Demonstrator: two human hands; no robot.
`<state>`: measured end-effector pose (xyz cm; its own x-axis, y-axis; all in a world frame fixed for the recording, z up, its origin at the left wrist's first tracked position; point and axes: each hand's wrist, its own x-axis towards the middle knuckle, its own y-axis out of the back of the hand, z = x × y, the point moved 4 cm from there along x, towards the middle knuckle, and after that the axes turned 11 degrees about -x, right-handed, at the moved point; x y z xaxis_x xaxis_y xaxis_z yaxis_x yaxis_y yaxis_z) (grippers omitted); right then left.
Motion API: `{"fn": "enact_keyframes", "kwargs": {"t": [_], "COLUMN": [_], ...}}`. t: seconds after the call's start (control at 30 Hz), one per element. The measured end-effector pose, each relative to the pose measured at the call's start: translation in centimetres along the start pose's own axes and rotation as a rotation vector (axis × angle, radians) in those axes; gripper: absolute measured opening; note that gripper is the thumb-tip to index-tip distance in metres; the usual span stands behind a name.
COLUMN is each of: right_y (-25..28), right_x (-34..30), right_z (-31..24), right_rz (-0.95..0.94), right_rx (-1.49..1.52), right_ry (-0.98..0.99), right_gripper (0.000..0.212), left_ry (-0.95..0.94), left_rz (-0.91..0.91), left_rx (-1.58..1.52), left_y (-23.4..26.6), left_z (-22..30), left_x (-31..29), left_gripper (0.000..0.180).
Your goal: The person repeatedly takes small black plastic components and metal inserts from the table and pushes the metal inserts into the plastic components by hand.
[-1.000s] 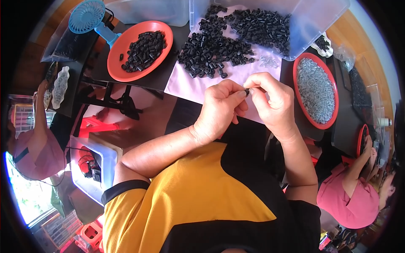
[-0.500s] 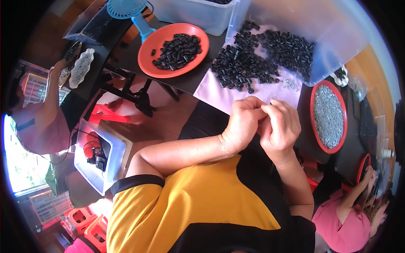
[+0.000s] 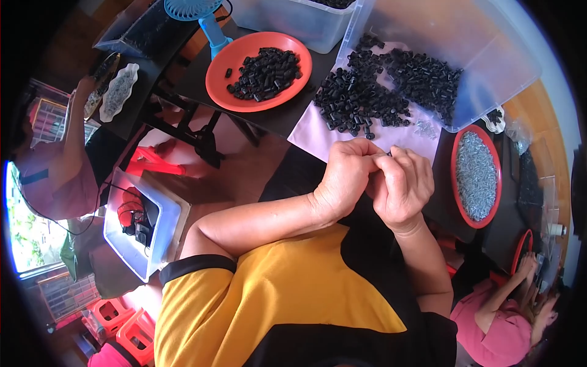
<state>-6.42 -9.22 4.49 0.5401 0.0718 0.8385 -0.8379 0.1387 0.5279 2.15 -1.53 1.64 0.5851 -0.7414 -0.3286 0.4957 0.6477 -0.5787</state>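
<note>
My left hand [image 3: 348, 174] and my right hand [image 3: 402, 186] meet in front of my chest, fingertips pinched together. A tiny dark bit shows between the fingertips; my fingers hide most of it, so its kind is unclear. Just beyond them, a pink cloth [image 3: 306, 133] bears a heap of short black tubular pieces [image 3: 351, 101]. A few small clear or silvery pieces [image 3: 425, 128] lie at the heap's right end. More black pieces spill from a clear plastic bin [image 3: 489, 67] lying on its side.
At left stand an orange-red plate [image 3: 215, 88] of black pieces and a blue fan [image 3: 214, 35]. A red tray [image 3: 456, 174] of small silvery pieces is at right. A plastic tub [image 3: 116, 241] sits at lower left. Co-workers [image 3: 55, 165] [image 3: 495, 324] flank me.
The whole view has shifted slightly, so the table things sit a little further right. My hands stay pinched together, with small finger movements; a dark bit now shows between the fingertips.
</note>
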Motion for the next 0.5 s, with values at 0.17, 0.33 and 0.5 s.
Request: {"fn": "enact_keyframes", "kwargs": {"t": [0.17, 0.33, 0.5], "right_y": [-0.7, -0.8, -0.5], "right_x": [0.3, -0.1, -0.5], "right_z": [-0.2, -0.2, -0.9], "right_rz": [-0.036, -0.062, -0.053], "right_rx": [0.047, 0.060, 0.056], "right_ry": [0.019, -0.002, 0.020], "right_gripper": [0.029, 0.030, 0.032], "left_ry": [-0.072, 0.007, -0.076], "left_rz": [-0.065, -0.074, -0.058], "left_rx": [0.063, 0.116, 0.187], "left_y": [1.2, 1.2, 1.1], "left_z": [-0.3, 0.0, -0.5], "left_x": [0.6, 0.4, 0.6], "left_gripper": [0.014, 0.015, 0.018]}}
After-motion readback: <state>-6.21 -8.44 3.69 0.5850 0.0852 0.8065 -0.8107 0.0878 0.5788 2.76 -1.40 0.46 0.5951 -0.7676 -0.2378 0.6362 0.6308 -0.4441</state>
